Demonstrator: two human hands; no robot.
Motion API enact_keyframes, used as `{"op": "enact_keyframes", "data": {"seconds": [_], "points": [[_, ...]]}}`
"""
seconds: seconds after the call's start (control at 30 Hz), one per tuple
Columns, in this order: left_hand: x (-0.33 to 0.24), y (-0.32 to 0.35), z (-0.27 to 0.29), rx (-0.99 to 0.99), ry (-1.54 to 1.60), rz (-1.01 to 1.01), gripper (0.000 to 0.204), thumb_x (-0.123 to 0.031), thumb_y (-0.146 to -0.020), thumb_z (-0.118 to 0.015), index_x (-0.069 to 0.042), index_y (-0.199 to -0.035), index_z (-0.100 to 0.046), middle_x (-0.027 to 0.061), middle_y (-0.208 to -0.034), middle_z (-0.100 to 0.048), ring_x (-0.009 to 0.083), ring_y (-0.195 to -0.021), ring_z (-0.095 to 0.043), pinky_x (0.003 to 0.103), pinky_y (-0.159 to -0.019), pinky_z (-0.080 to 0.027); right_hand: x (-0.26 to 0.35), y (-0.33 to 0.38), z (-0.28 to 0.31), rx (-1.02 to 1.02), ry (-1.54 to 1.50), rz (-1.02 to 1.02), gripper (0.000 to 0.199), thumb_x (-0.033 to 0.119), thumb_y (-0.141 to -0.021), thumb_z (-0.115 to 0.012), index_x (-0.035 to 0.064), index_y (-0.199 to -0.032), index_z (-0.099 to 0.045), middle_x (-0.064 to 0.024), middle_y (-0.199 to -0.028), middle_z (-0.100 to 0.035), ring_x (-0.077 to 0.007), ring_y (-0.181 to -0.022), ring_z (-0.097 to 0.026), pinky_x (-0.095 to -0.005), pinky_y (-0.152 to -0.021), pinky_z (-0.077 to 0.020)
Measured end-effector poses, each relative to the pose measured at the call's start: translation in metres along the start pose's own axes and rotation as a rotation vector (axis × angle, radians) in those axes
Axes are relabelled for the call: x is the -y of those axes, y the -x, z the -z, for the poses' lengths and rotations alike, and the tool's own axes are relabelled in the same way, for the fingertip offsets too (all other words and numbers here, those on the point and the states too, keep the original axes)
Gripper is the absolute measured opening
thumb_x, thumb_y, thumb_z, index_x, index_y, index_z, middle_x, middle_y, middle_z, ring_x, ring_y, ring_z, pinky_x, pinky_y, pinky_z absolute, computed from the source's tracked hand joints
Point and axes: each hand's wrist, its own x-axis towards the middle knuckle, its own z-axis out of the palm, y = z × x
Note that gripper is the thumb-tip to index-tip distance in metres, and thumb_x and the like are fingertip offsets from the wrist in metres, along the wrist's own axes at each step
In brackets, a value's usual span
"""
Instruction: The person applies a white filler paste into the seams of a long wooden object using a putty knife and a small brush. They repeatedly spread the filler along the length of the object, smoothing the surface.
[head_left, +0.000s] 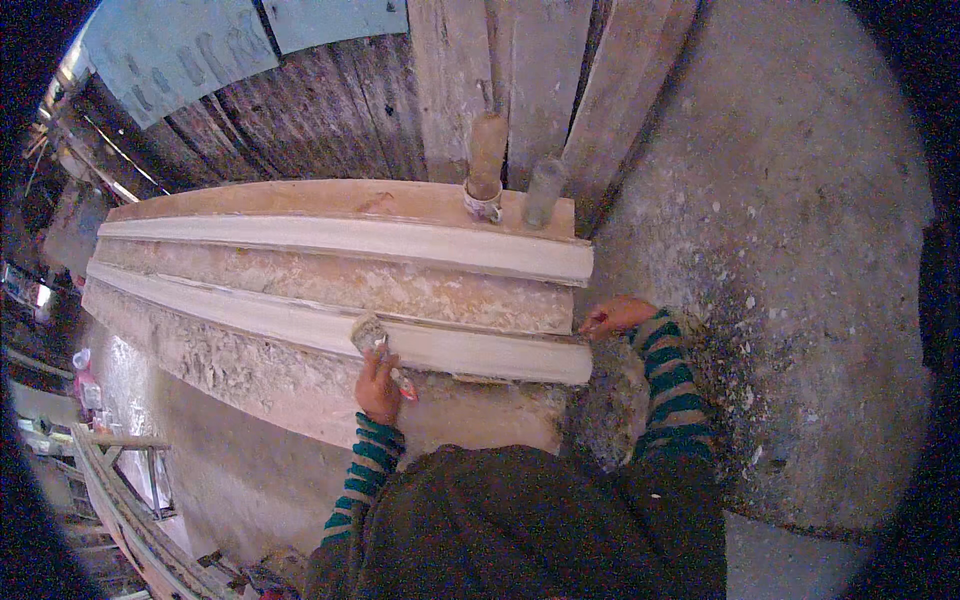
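My left hand (377,388) grips a flat paintbrush (369,334) whose pale bristle end lies over the nearer long white moulding (450,348). A red-tipped handle end (406,386) sticks out below the fingers. My right hand (622,314) is just beyond the right end of that moulding, its fingers drawn together in a pinch. Whatever they hold, if anything, is too small to make out. Farther back a second white moulding (400,247) runs roughly parallel. Both lie lengthwise on a plaster-stained board bench (370,280).
At the bench's far right corner stand a cup (483,203) with a brown, long-handled tool (488,150) in it and a clear glass bottle (544,193). Wooden planks (540,80) lean behind. White crumbs litter the floor (800,250) at right. A wooden frame (130,520) stands lower left.
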Motion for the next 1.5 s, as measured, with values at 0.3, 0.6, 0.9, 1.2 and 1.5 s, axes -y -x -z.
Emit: {"op": "enact_keyframes", "data": {"seconds": [0.3,0.6,0.9,1.2,1.5], "points": [[-0.007,-0.006,0.006,0.031,-0.014,0.052,0.033,0.004,-0.067,-0.051,-0.012,-0.092,-0.065,0.0109,-0.112,-0.059,0.0351,-0.109,-0.053,0.039,-0.082,-0.048,-0.046,-0.034,0.016,0.256,-0.293,0.244,0.033,0.024,-0.078,-0.068,0.0048,-0.104,-0.064,0.0007,-0.084,-0.063,-0.0097,-0.07,-0.053,-0.0239,-0.06,-0.0423],[-0.006,-0.004,0.007,0.093,-0.01,0.08,0.042,0.006,-0.061,-0.053,-0.013,-0.097,-0.065,0.0126,-0.114,-0.058,0.0356,-0.113,-0.05,0.038,-0.086,-0.047,-0.047,-0.078,0.009,0.291,-0.281,0.38,0.034,0.02,-0.078,-0.068,0.0037,-0.107,-0.063,0.0001,-0.072,-0.062,-0.0108,-0.064,-0.054,-0.0254,-0.056,-0.0434],[-0.004,-0.004,0.001,-0.006,0.016,0.045,0.037,0.005,-0.064,-0.052,-0.012,-0.095,-0.065,0.0139,-0.111,-0.06,0.0376,-0.11,-0.052,0.039,-0.084,-0.048,-0.02,-0.071,-0.001,0.075,0.014,0.638,0.035,0.022,-0.074,-0.069,0.0086,-0.105,-0.064,-0.0081,-0.096,-0.064,-0.0211,-0.092,-0.058,-0.0318,-0.081,-0.0448],[0.0,-0.003,0.0,0.006,0.018,0.055,0.033,0.004,-0.066,-0.052,-0.012,-0.092,-0.066,0.0122,-0.11,-0.06,0.0373,-0.109,-0.053,0.038,-0.082,-0.049,0.066,-0.078,-0.023,-0.176,0.06,0.599,0.034,0.023,-0.069,-0.071,0.0076,-0.099,-0.067,-0.0092,-0.091,-0.065,-0.0216,-0.086,-0.06,-0.0325,-0.077,-0.0469],[-0.001,0.001,0.0,-0.031,-0.001,0.02,0.037,0.005,-0.065,-0.053,-0.014,-0.094,-0.065,0.0103,-0.112,-0.06,0.0364,-0.109,-0.053,0.038,-0.081,-0.049,-0.023,-0.024,0.002,0.049,-0.261,0.459,0.035,0.03,-0.075,-0.07,0.0036,-0.098,-0.066,-0.0067,-0.095,-0.066,-0.0157,-0.086,-0.059,-0.0294,-0.076,-0.0464]]}}
